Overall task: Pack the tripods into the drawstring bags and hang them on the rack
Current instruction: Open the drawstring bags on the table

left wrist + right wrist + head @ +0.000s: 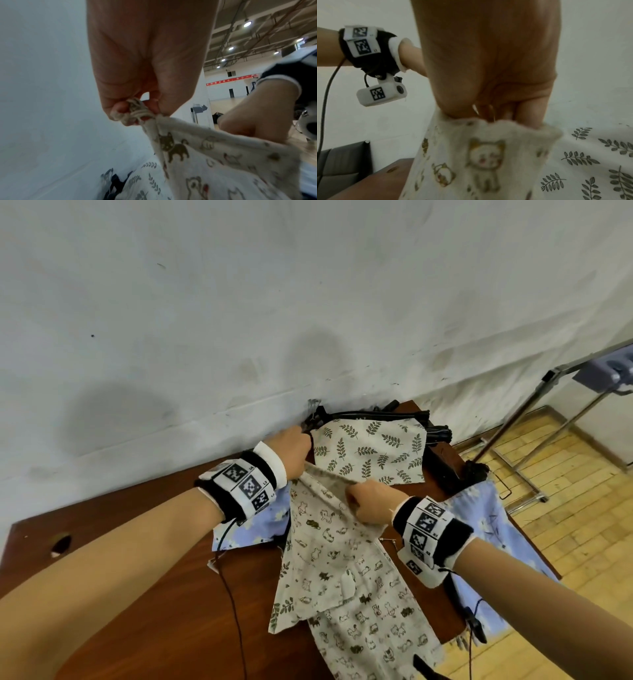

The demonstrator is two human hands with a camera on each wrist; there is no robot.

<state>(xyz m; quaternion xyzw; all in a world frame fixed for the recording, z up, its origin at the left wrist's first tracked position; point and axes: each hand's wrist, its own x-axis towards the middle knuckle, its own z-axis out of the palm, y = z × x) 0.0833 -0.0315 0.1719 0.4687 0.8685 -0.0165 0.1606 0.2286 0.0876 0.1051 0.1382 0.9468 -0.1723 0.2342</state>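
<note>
A cream drawstring bag printed with cats (329,546) hangs between both hands above the brown table (144,594). My left hand (291,455) pinches its bunched top corner and cord (137,115). My right hand (368,503) grips the other side of the bag's top hem (496,125). Behind it lies a leaf-print bag (371,451) on the table. Black folded tripods (376,416) lie along the wall behind that bag, partly hidden by it.
Light blue floral bags lie on the table at left (253,525) and right (486,525). More black gear (474,470) sits at the table's right edge. A metal rack (534,419) stands on the yellow floor to the right. The white wall is close behind.
</note>
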